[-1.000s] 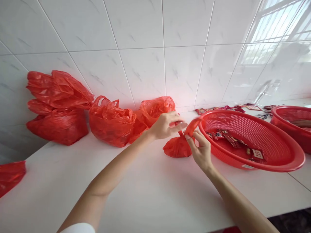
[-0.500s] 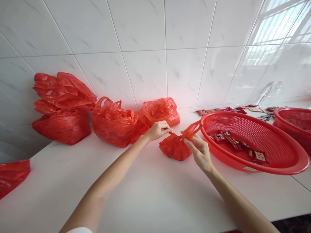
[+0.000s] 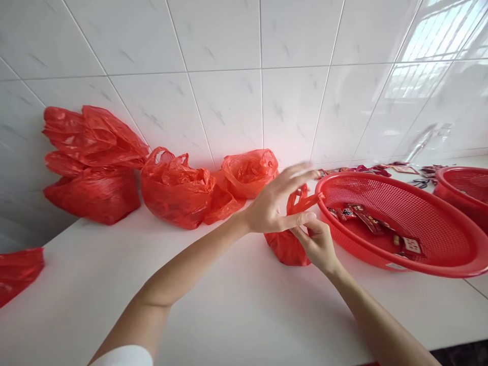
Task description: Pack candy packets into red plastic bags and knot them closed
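Note:
A small, filled red plastic bag (image 3: 286, 250) sits on the white counter in front of me, its neck gathered and its handles sticking up. My right hand (image 3: 317, 243) pinches the bag at that neck with thumb and fingers. My left hand (image 3: 272, 201) reaches over the bag from the left, its fingers spread and slightly blurred. The left thumb meets the right thumb near the neck. Part of the bag's top is hidden behind my hands.
Right of the bag stands a red perforated basket (image 3: 430, 218) holding wrapped packets (image 3: 366, 219); another red basket (image 3: 465, 195) is beyond. Several larger red bags (image 3: 175, 195) line the tiled wall (image 3: 224, 112). Scissors (image 3: 421, 183) lie behind the baskets.
My left hand has let go of the bag's left side, moved right across its top, and spread its fingers. The bag has shifted slightly right and now stands taller and narrower.

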Demonstrator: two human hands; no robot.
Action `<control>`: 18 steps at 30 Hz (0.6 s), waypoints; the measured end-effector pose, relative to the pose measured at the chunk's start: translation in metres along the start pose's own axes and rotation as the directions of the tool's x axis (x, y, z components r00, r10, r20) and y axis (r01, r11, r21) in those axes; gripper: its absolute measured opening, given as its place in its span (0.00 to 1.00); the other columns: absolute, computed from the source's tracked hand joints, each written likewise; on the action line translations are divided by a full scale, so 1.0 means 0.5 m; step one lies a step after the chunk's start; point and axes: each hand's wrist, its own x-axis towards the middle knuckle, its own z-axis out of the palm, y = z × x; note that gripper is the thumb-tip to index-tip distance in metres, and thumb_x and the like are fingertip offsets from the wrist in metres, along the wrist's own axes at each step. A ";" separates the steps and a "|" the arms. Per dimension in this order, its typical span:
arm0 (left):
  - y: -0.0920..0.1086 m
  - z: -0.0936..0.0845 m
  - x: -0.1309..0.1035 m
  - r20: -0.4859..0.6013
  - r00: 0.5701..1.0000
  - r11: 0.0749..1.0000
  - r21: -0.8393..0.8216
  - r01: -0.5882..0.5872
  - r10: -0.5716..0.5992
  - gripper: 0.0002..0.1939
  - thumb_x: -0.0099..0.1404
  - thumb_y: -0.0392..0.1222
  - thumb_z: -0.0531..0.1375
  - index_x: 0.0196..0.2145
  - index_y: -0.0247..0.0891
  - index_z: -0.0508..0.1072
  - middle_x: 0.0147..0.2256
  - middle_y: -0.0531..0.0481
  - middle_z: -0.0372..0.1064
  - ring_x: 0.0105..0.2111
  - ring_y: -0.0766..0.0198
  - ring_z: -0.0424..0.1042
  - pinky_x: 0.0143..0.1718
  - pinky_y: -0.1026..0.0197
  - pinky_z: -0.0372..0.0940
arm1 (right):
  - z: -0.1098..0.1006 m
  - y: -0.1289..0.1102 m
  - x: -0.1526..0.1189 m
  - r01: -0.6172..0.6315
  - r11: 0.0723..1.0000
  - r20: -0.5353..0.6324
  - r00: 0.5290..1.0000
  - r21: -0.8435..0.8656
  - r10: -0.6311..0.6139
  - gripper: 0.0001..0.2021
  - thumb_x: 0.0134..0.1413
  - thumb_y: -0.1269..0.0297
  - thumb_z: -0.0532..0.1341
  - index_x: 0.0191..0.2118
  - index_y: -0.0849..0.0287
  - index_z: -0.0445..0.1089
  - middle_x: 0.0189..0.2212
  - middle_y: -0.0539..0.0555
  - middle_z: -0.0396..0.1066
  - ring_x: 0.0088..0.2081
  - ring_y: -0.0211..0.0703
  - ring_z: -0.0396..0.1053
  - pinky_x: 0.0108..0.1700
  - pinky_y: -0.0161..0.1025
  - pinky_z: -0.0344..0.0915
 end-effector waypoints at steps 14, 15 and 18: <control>0.045 0.030 -0.120 0.156 0.831 0.730 -0.412 0.546 -0.534 0.19 0.73 0.54 0.54 0.53 0.41 0.75 0.50 0.44 0.75 0.53 0.53 0.73 0.56 0.49 0.69 | 0.007 -0.031 -0.018 0.269 0.954 0.106 0.961 -0.135 -0.256 0.10 0.62 0.64 0.63 0.28 0.57 0.73 0.23 0.49 0.69 0.24 0.38 0.66 0.27 0.35 0.65; 0.048 0.019 -0.124 0.113 0.815 0.726 -0.398 0.561 -0.568 0.20 0.73 0.55 0.55 0.50 0.41 0.77 0.48 0.44 0.76 0.50 0.54 0.74 0.53 0.50 0.71 | 0.006 -0.035 -0.020 0.275 0.954 0.142 0.956 -0.121 -0.258 0.05 0.60 0.64 0.65 0.34 0.57 0.75 0.28 0.52 0.74 0.29 0.41 0.72 0.32 0.37 0.70; 0.060 -0.044 -0.145 -0.107 0.719 0.705 -0.339 0.623 -0.687 0.21 0.69 0.60 0.57 0.39 0.40 0.78 0.37 0.46 0.78 0.38 0.58 0.77 0.42 0.56 0.73 | -0.004 -0.049 -0.022 0.299 0.951 0.196 0.940 -0.076 -0.280 0.10 0.60 0.66 0.64 0.47 0.56 0.76 0.46 0.59 0.78 0.48 0.51 0.76 0.48 0.46 0.73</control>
